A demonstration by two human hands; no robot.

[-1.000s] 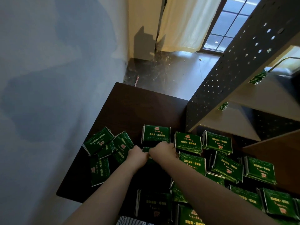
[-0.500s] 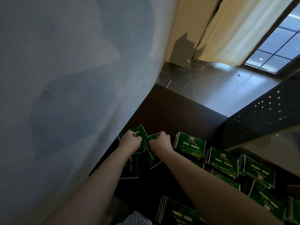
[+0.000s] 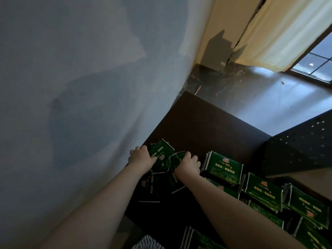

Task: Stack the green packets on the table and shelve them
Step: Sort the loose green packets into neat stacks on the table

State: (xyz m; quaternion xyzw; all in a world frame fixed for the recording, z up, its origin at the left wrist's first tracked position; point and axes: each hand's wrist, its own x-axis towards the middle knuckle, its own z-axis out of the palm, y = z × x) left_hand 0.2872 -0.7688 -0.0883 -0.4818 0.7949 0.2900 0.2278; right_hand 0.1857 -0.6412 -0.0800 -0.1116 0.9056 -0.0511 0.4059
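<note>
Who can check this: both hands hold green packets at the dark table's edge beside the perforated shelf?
Not quite. In the head view the left hand and right hand hold green packets at the edge of the dark table beside the blue wall; the perforated shelf stands off to the right.

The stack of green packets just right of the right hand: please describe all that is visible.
The stack is a pile of flat, glossy green packets. Its top face carries yellow print and a small red-and-gold emblem; white edges show along its left side. It lies tilted on the dark table, its near edge over other packets. The right hand is close beside it; contact is unclear.
</note>
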